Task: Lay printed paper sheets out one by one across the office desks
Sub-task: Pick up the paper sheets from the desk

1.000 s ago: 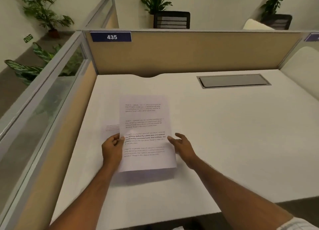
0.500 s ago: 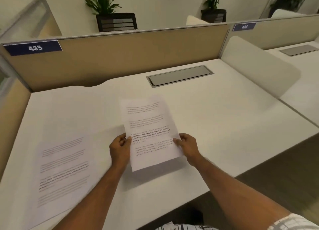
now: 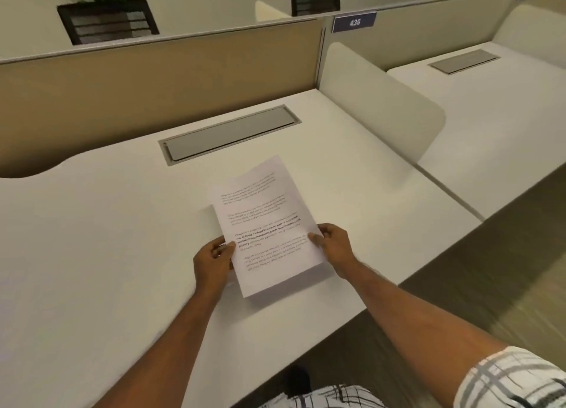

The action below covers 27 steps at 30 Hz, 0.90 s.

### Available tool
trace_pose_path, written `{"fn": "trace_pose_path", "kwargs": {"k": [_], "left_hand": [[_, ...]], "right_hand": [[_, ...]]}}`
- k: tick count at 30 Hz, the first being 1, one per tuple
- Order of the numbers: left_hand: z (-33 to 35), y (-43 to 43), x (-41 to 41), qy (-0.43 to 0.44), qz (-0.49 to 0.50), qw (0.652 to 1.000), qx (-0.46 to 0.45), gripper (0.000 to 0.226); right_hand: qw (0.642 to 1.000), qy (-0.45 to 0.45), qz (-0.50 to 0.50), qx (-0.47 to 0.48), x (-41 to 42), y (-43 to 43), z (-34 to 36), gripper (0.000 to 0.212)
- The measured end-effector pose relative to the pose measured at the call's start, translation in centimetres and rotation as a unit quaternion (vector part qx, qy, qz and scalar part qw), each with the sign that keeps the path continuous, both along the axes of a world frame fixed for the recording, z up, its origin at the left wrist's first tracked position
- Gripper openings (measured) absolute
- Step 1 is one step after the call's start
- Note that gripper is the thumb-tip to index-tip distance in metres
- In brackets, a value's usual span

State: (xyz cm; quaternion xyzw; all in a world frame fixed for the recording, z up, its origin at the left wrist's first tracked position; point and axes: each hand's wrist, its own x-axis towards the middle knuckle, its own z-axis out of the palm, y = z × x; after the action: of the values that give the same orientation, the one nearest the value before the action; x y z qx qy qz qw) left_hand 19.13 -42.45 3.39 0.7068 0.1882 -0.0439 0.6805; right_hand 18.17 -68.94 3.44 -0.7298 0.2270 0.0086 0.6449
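I hold a stack of printed paper sheets above the white desk, tilted slightly to the right. My left hand grips the stack's left edge. My right hand pinches its right edge, thumb on top of the text. Both hands are over the right half of the desk. A second white desk lies to the right, behind a rounded white divider.
A grey cable hatch is set into the desk ahead of the paper. A beige partition runs along the back with a blue label "436". Planters stand behind it. Floor shows at the lower right.
The view has swung right: the sheet lying on the left part of the desk and label 435 have left the frame, the second desk came closer. My hands still hold the stack.
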Motion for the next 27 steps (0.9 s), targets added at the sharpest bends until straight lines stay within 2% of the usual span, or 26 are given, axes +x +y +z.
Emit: {"fn": "trace_pose_path", "kwargs": {"k": [3, 8, 12, 15, 17, 21, 24, 26, 27], "left_hand": [[0.2, -3.0, 0.9, -0.001, -0.035, 0.998, 0.054, 0.046], [-0.2, -7.1, 3.4, -0.077, -0.158, 0.968, 0.179, 0.055], [-1.4, -10.9, 4.9, -0.164, -0.299, 0.893, 0.295, 0.066], [-2.1, -13.4, 5.4, -0.166, -0.370, 0.834, 0.375, 0.091], [-2.7, -15.2, 5.7, -0.166, -0.406, 0.791, 0.426, 0.098], [-3.7, -18.5, 6.4, -0.158, -0.414, 0.754, 0.484, 0.098], [-4.1, -20.8, 6.5, -0.148, -0.396, 0.746, 0.514, 0.102], [-4.3, -22.4, 6.7, -0.161, -0.382, 0.745, 0.522, 0.099], [-4.4, -23.2, 6.7, -0.165, -0.376, 0.746, 0.524, 0.096]], "right_hand": [[1.000, 0.010, -0.018, 0.000, 0.4, -4.1, 0.3, 0.016], [0.998, 0.016, -0.064, -0.022, 1.2, -9.4, 1.9, 0.015], [0.995, 0.017, -0.088, -0.035, 1.7, -13.4, 2.7, 0.014], [0.995, 0.024, -0.092, -0.032, 2.3, -16.1, 2.6, 0.016], [0.994, 0.030, -0.094, -0.036, 3.1, -18.0, 2.4, 0.015], [0.995, 0.040, -0.077, -0.047, 5.1, -21.7, 1.7, 0.013], [0.995, 0.039, -0.049, -0.077, 6.8, -24.4, 1.0, 0.017], [0.988, 0.037, -0.023, -0.147, 8.0, -26.0, 0.2, 0.027], [0.977, 0.037, -0.003, -0.211, 8.6, -26.6, -0.1, 0.036]]}}
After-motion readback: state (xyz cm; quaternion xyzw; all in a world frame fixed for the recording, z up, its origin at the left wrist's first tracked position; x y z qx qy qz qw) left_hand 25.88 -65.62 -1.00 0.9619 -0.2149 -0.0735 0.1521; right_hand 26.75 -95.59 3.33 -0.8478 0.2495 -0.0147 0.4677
